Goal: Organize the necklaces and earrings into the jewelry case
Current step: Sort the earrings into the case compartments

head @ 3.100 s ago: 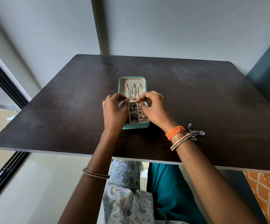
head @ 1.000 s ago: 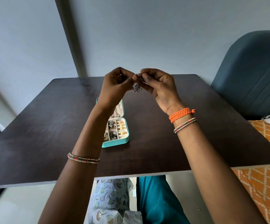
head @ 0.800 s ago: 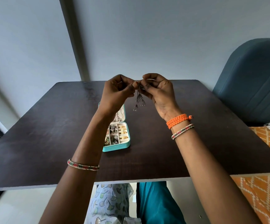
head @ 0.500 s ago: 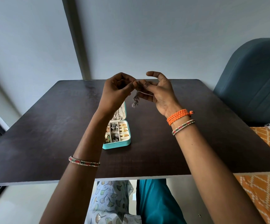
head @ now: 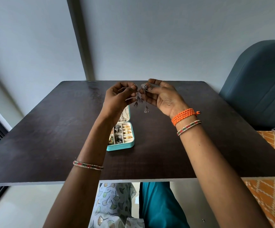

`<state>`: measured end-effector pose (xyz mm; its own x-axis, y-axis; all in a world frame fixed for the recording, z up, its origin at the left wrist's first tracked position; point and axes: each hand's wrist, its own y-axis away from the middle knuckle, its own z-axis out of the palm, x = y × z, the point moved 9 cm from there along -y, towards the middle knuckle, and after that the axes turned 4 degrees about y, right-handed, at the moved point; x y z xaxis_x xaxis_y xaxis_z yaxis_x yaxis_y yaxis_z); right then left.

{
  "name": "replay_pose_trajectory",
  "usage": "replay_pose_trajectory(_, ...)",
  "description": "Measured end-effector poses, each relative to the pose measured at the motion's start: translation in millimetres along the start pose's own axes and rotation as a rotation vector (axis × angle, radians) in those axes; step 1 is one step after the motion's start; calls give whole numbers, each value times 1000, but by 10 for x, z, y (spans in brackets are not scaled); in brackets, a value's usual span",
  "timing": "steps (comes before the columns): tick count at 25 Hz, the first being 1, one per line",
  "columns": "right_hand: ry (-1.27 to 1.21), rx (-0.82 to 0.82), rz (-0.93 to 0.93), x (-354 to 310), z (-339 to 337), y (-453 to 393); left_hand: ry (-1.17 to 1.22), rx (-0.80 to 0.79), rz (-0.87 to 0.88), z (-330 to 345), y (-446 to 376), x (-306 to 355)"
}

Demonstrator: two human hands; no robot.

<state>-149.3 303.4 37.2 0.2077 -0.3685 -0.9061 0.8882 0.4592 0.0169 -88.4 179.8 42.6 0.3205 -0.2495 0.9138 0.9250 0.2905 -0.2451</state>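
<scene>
Pinching silver earrings (head: 141, 97), teal jewelry case (head: 125, 144)

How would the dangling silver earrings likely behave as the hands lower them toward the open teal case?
The silver earrings hang as thin strands with small bell drops, so they likely swing and may tangle. Each hand pinches one by the top, suggesting they are light. The jewelry case has small compartments, so the drops may snag.
</scene>
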Motion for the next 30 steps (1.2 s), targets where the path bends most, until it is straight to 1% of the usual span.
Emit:
replay_pose_trajectory(2,12,0,11,29,20,6,-41,4,8,-43,25,-6)
replay_pose_trajectory(7,169,-16,-8,218,126,33,-63,2,8,-251,228,-26)
replay_pose_trajectory(10,221,-36,29,505,260,46,-50,60,-44,-508,392,-125)
replay_pose_trajectory(13,182,-59,101,832,411,52,-92,170,-98,-816,547,-256)
replay_pose_trajectory(16,143,-77,147,1027,503,68,-164,240,-123,-968,661,-353)
replay_pose_trajectory(20,107,-72,157,1117,524,101,-130,282,-149,-995,735,-457)
replay_pose_trajectory(23,86,-46,169,1144,461,113,-142,364,-167,-1032,794,-552)
replay_pose_trajectory(26,67,-22,183,1165,410,115,-321,410,-165,-1079,836,-566)
replay_pose_trajectory(30,24,-52,190,1155,453,139,-642,434,-165,-1133,877,-438)
